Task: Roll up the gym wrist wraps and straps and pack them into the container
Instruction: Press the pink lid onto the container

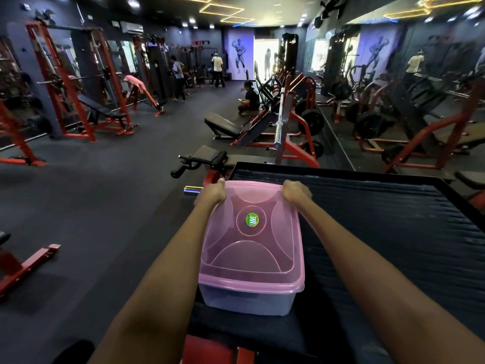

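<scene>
Both hands grip the far corners of the pink lid (251, 227), the left hand (211, 193) and right hand (295, 191) curled over its rim. The lidded container (249, 298) sits at the black padded platform's (393, 232) near-left edge. No wraps or straps are visible; whether packing is finished or unstarted cannot be told.

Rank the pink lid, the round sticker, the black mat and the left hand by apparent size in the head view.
1. Black mat
2. Pink lid
3. Left hand, though nearness to the camera affects its look
4. Round sticker

Black ribbed platform (393, 232), red racks (78, 82), barbell (279, 127), benches (223, 124).
</scene>
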Tool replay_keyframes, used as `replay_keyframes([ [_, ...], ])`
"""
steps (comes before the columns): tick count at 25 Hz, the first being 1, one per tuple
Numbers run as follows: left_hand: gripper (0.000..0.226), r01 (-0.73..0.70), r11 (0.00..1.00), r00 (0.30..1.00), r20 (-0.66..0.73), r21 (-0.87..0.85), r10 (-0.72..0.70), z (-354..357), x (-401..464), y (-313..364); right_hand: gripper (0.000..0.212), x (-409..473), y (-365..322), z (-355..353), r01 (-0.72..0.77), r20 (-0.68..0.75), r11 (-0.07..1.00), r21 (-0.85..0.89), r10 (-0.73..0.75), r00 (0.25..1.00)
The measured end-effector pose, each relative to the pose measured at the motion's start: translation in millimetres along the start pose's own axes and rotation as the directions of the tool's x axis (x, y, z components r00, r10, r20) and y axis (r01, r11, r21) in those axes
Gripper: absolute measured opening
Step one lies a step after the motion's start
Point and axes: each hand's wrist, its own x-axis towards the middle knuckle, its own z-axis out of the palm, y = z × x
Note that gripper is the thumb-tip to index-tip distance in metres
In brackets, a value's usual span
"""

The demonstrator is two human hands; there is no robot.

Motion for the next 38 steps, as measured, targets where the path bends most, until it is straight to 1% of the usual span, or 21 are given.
replay_keyframes([
  [2, 0.061, 0.006, 1.000, 1.000, -0.008, 0.005, -0.006, -4.8, -4.3, 3.6, 0.044, 1.1, -1.8, -0.9, 0.025, 0.010, 0.999, -0.038, -0.024, 1.000],
  [4, 0.047, -0.051, 0.999, 0.999, -0.001, 0.005, 0.051, -12.6, -8.5, 13.3, 0.040, 2.6, -4.6, -3.1, 0.060, 0.009, 0.995, -0.083, -0.060, 0.998],
  [6, 0.038, -0.098, 0.995, 0.995, -0.031, 0.002, 0.098, -16.8, -7.2, 22.9, 0.039, 4.8, -7.4, -4.1, 0.099, 0.017, 0.993, -0.070, -0.098, 0.995],
  [10, 0.037, -0.087, 0.996, 0.993, -0.076, -0.013, 0.086, -10.3, 1.5, 23.0, 0.038, 13.2, -6.2, 0.9, 0.154, 0.098, 0.985, -0.071, -0.147, 0.984],
  [11, 0.036, -0.087, 0.996, 0.993, -0.074, 0.005, 0.087, -7.7, 3.0, 21.0, 0.038, 14.6, -5.7, 0.9, 0.157, 0.109, 0.985, -0.074, -0.148, 0.983],
  [13, 0.036, -0.127, 0.984, 0.987, -0.084, 0.128, 0.139, -4.8, 8.3, 19.4, 0.038, 19.7, -5.3, 1.8, 0.151, 0.112, 0.986, -0.074, -0.142, 0.984],
  [16, 0.037, -0.110, 0.971, 0.988, -0.081, 0.211, 0.130, -1.9, 9.5, 17.5, 0.037, 23.1, -4.6, 4.5, 0.149, 0.065, 0.988, -0.033, -0.147, 0.987],
  [18, 0.036, -0.128, 0.955, 0.984, -0.087, 0.267, 0.156, -2.0, 3.5, 17.2, 0.037, 18.2, -3.6, 5.7, 0.118, -0.001, 0.993, 0.015, -0.118, 0.993],
  [19, 0.035, -0.134, 0.955, 0.982, -0.097, 0.264, 0.164, -5.1, -1.5, 18.3, 0.036, 11.7, -5.5, 3.0, 0.090, -0.039, 0.995, 0.046, -0.088, 0.995],
  [21, 0.034, -0.157, 0.969, 0.975, -0.128, 0.191, 0.183, -10.1, -12.8, 17.4, 0.039, -1.1, -10.3, -5.0, 0.048, -0.122, 0.992, 0.114, -0.034, 0.992],
  [23, 0.036, -0.165, 0.981, 0.979, -0.105, 0.106, 0.176, -13.1, -36.4, 10.1, 0.044, -18.9, -9.6, -9.9, 0.050, -0.150, 0.988, 0.149, -0.027, 0.988],
  [24, 0.039, -0.150, 0.985, 0.984, -0.079, 0.088, 0.157, -13.7, -50.7, 4.0, 0.046, -31.2, -6.1, -12.5, 0.060, -0.131, 0.986, 0.157, -0.039, 0.991],
  [25, 0.043, -0.099, 0.992, 0.993, -0.053, 0.075, 0.104, -13.6, -67.0, -4.7, 0.049, -46.2, 1.4, -15.4, 0.073, -0.073, 0.988, 0.138, -0.063, 0.995],
  [27, 0.051, 0.042, 0.996, 0.999, -0.035, 0.072, -0.040, -10.3, -105.9, -26.8, 0.059, -81.0, 24.4, -16.6, 0.121, 0.075, 0.991, 0.063, -0.125, 0.989],
  [28, 0.054, 0.095, 0.992, 0.995, -0.034, 0.080, -0.092, -7.6, -123.0, -35.0, 0.063, -99.1, 36.2, -15.0, 0.143, 0.122, 0.989, 0.040, -0.147, 0.982],
  [29, 0.055, 0.123, 0.990, 0.991, -0.057, 0.073, -0.119, -3.7, -139.0, -39.5, 0.065, -116.2, 43.5, -13.3, 0.146, 0.129, 0.989, 0.021, -0.147, 0.981],
  [31, 0.056, 0.153, 0.988, 0.981, -0.125, 0.013, -0.150, 3.6, -164.4, -39.7, 0.062, -141.9, 48.1, -8.3, 0.139, 0.058, 0.990, 0.015, -0.139, 0.989],
  [33, 0.054, 0.139, 0.986, 0.964, -0.216, -0.091, -0.156, 12.1, -178.5, -37.0, 0.058, -156.8, 48.1, -2.0, 0.105, 0.000, 0.989, 0.104, -0.105, 0.994],
  [35, 0.053, 0.155, 0.970, 0.953, -0.230, -0.188, -0.197, 12.6, -182.9, -35.0, 0.057, -162.7, 46.5, -3.5, 0.083, -0.014, 0.981, 0.175, -0.082, 0.997],
  [38, 0.049, 0.131, 0.947, 0.946, -0.248, -0.295, -0.208, 9.7, -181.5, -41.6, 0.056, -157.4, 49.2, -5.5, 0.025, 0.036, 0.954, 0.299, -0.037, 0.999],
])
